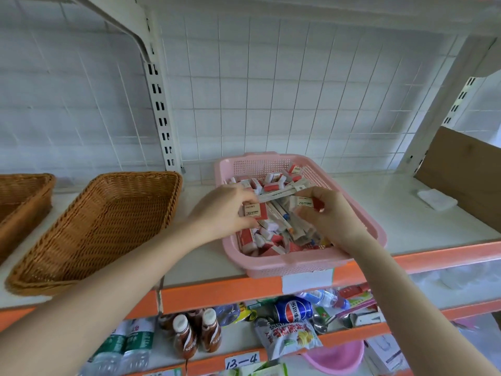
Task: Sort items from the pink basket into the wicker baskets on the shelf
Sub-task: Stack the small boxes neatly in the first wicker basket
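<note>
Above the pink basket (287, 264) the left hand (223, 214) pinches an eraser box (255, 210) and the right hand (332, 217) a second eraser box (305, 202); such light grips of the fingers (241, 198) may slip while reaching the wicker basket (108, 226) left of it

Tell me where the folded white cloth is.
In the head view, the white cloth lies at right on the shelf, between the pink basket and the cardboard sheet.

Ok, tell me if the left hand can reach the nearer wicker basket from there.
Probably yes: the left hand, holding an eraser over the pink basket, has the wicker basket just beside it, with nothing between.
</note>
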Action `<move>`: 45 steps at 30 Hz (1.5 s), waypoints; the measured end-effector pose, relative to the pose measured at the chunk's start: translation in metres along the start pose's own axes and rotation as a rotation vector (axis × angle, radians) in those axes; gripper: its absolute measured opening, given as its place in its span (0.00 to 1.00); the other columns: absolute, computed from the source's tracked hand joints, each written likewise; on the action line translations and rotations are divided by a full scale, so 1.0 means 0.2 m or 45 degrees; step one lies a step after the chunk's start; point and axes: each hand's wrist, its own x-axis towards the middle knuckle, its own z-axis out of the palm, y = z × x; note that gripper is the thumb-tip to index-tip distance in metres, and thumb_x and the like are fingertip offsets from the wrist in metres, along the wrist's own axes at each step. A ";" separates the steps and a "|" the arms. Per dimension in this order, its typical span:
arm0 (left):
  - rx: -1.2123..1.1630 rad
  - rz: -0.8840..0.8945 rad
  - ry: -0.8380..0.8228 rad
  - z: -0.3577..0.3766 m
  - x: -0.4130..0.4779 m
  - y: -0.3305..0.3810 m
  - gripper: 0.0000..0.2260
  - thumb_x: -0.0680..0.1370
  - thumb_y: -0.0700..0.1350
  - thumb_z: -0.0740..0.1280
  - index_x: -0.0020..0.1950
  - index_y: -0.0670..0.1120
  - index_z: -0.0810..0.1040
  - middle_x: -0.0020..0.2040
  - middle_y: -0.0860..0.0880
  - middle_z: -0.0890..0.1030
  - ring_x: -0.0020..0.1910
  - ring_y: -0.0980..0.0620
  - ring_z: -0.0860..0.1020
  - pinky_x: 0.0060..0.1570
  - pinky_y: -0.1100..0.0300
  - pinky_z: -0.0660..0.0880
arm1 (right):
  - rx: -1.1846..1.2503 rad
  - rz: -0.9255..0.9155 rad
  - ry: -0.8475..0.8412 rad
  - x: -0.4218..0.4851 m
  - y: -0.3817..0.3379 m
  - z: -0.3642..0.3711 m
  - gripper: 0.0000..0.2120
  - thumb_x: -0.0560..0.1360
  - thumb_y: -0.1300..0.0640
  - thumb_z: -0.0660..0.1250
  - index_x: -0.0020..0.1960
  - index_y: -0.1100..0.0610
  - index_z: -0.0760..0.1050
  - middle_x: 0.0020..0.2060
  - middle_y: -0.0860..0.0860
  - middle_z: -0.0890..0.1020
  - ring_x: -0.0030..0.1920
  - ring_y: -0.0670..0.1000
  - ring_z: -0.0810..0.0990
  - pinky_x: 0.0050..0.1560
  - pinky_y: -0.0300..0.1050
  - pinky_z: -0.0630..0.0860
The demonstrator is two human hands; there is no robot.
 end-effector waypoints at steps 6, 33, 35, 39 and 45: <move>0.042 -0.067 0.251 -0.15 -0.21 -0.11 0.19 0.75 0.48 0.69 0.66 0.48 0.74 0.59 0.50 0.74 0.51 0.55 0.72 0.47 0.64 0.67 | -0.213 -0.276 0.054 -0.05 -0.23 0.09 0.10 0.71 0.63 0.70 0.53 0.60 0.78 0.40 0.51 0.78 0.37 0.48 0.72 0.37 0.31 0.67; 0.237 -0.817 0.373 -0.84 -2.52 -1.38 0.17 0.77 0.47 0.66 0.65 0.46 0.74 0.57 0.48 0.72 0.55 0.49 0.74 0.52 0.58 0.70 | -0.312 -0.749 -0.436 -0.79 -1.81 1.95 0.12 0.75 0.66 0.62 0.58 0.67 0.71 0.54 0.60 0.69 0.53 0.62 0.73 0.55 0.51 0.68; 0.206 -0.848 0.384 -0.86 -2.60 -1.46 0.17 0.77 0.47 0.66 0.65 0.45 0.74 0.58 0.48 0.72 0.56 0.49 0.73 0.53 0.60 0.68 | -0.324 -0.754 -0.448 -0.79 -1.88 2.03 0.13 0.76 0.64 0.62 0.59 0.66 0.71 0.54 0.60 0.70 0.53 0.62 0.73 0.55 0.54 0.70; 0.164 -0.880 0.442 -0.90 -2.67 -1.64 0.17 0.77 0.46 0.67 0.66 0.46 0.74 0.60 0.48 0.74 0.57 0.50 0.73 0.52 0.62 0.66 | -0.358 -0.778 -0.460 -0.73 -1.99 2.18 0.14 0.76 0.62 0.63 0.60 0.66 0.71 0.53 0.60 0.70 0.54 0.62 0.73 0.55 0.52 0.69; 0.120 -0.867 0.486 -0.94 -2.70 -1.95 0.16 0.76 0.46 0.68 0.63 0.46 0.75 0.59 0.49 0.76 0.55 0.51 0.75 0.51 0.60 0.71 | -0.319 -0.729 -0.429 -0.53 -2.14 2.47 0.12 0.74 0.63 0.66 0.56 0.66 0.76 0.49 0.62 0.75 0.54 0.62 0.73 0.54 0.48 0.67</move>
